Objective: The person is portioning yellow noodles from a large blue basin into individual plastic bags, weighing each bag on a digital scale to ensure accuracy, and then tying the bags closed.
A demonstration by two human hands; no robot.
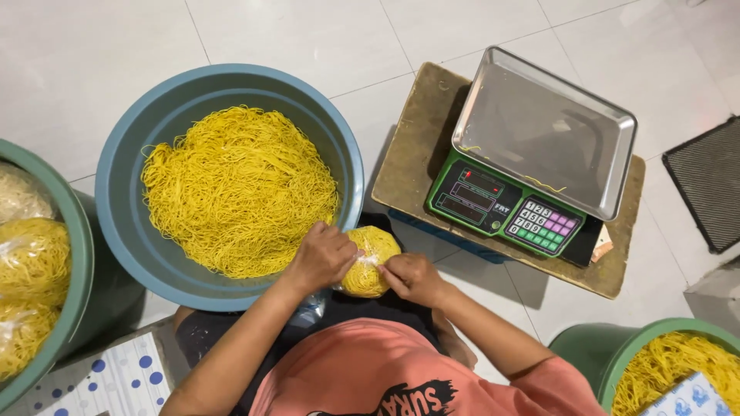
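Note:
Both of my hands hold a clear plastic bag of yellow noodles (371,262) just in front of my lap. My left hand (320,258) grips its left side. My right hand (413,277) pinches the bag's right side, fingers closed on the plastic. Right behind my left hand stands a large blue-grey tub (123,223) heaped with loose yellow noodles (239,189). A green digital scale (505,206) with a bare steel pan (543,127) sits to the right on a brown board (420,139).
A green tub (73,254) at the left edge holds bagged noodles (31,258). Another green tub (586,347) with noodles sits at bottom right. A black mesh mat (709,181) lies at far right. A dotted cloth (116,381) is at bottom left. The floor is white tile.

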